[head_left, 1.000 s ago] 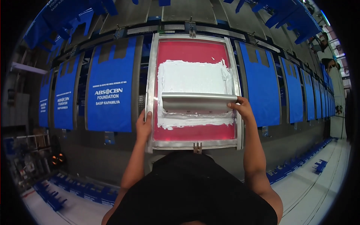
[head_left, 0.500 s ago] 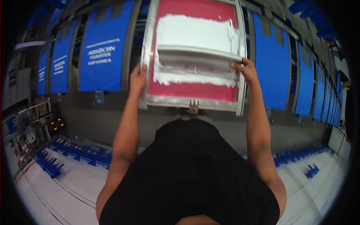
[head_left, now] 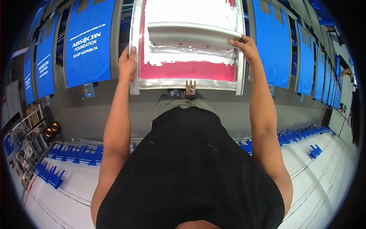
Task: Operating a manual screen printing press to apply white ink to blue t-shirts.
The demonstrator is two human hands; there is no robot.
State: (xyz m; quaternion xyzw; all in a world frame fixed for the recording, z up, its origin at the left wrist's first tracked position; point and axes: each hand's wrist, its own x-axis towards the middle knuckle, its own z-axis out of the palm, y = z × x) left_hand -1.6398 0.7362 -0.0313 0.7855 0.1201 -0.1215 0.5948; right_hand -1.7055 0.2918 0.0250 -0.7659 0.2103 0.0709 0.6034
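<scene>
Shifted upward in view with screen frame [head_left: 164, 83]: pinching squeegee [head_left: 190, 35] by right end in right hand [head_left: 247, 47], long axis leftward; gripping left rail [head_left: 137, 34] with left hand [head_left: 127, 64].

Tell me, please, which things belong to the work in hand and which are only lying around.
In use:
- metal frame, held by the left hand
- metal blade, its end held by the right hand
- white paste and red screen

Probably lying around, untouched:
- small blue piece, lower right
- folded blue pieces, lower left
</scene>
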